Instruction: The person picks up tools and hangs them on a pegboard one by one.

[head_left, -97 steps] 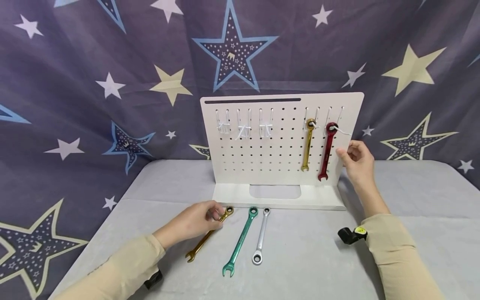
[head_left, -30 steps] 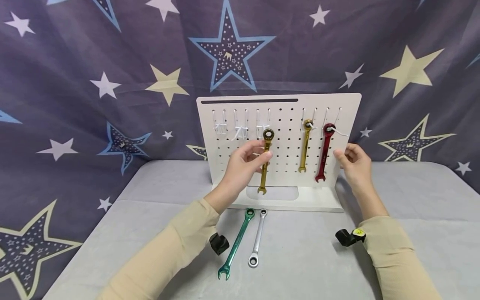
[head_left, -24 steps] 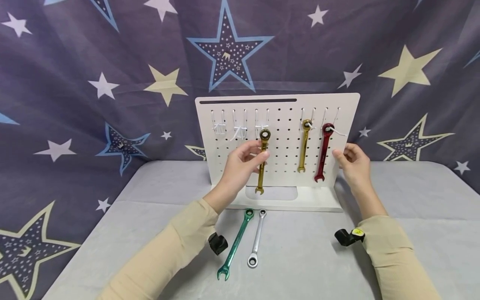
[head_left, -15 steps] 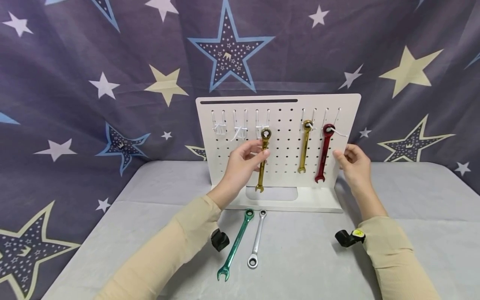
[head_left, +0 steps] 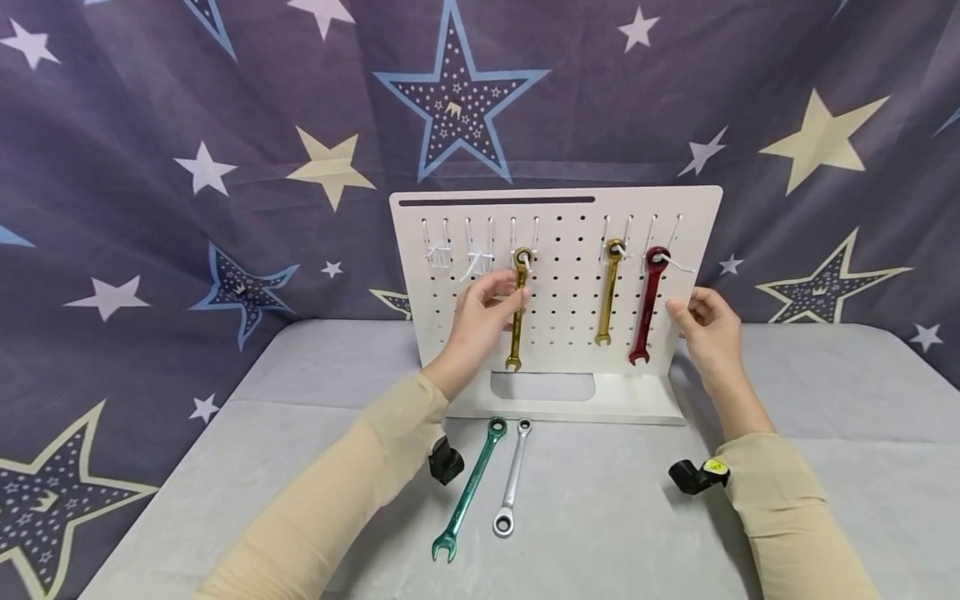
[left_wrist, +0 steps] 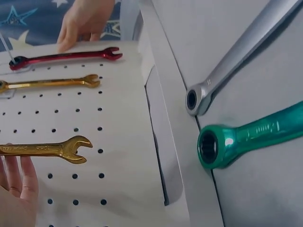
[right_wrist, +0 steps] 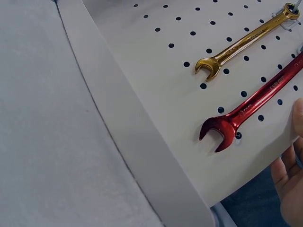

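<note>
My left hand [head_left: 478,323] pinches a gold ratcheting wrench [head_left: 515,337] by its upper shank. The wrench hangs upright before the white pegboard [head_left: 573,333], ring end up, and a white hook [head_left: 527,265] pokes through that ring. Its open-end jaw points down, plain in the left wrist view. At the board's right edge my right hand [head_left: 711,329] grips the panel, thumb in front and fingers partly hidden behind. Beside that thumb a red wrench [head_left: 648,308] hangs on a hook, with a second gold wrench [head_left: 609,296] to its left.
A green wrench [head_left: 470,492] and a silver wrench [head_left: 513,479] lie on the grey table [head_left: 600,508] before the board's base [head_left: 630,407]. White hooks [head_left: 480,263] bearing no tools sit at the board's upper left. A star-patterned cloth [head_left: 600,108] hangs behind.
My left hand has lifted the gold wrench off the table and carried it up to the board; its ring has since moved slightly left and up onto the hook. The right hand stays put.
</note>
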Demonstrator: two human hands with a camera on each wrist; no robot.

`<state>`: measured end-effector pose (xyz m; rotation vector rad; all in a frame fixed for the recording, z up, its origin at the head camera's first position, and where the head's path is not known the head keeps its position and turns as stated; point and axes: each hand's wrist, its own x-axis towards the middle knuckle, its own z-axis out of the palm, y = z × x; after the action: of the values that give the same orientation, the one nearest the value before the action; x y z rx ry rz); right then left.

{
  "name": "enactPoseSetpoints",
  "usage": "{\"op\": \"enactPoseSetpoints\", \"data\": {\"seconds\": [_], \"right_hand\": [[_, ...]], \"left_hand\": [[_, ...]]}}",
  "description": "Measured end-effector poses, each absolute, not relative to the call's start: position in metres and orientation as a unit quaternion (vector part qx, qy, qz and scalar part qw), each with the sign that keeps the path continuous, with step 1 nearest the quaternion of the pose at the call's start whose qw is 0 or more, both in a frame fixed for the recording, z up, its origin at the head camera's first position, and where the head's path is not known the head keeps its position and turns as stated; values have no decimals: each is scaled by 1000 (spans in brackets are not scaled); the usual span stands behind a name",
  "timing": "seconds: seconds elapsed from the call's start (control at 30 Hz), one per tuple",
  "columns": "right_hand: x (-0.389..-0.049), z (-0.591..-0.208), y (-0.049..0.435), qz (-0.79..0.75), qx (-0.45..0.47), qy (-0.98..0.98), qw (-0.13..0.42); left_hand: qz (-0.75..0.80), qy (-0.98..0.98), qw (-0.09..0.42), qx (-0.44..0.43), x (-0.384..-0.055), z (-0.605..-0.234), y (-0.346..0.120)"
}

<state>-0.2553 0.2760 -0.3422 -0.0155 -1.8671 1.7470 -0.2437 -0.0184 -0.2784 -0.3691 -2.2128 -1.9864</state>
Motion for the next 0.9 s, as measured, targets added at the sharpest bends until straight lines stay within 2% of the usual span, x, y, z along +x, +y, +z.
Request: {"op": "enactPoseSetpoints", "data": {"seconds": [0.27, 0.67, 0.9], "right_hand": [[-255, -343, 276, 662, -3, -691, 290], [-255, -343, 276, 655, -4, -697, 292], [-255, -342, 275, 655, -16, -701, 283]], "left_hand": [[-651, -745, 83, -122, -252, -281, -18], [-642, -759, 71, -84, -251, -276, -10], [-638, -759, 78, -106, -249, -283, -17]]}}
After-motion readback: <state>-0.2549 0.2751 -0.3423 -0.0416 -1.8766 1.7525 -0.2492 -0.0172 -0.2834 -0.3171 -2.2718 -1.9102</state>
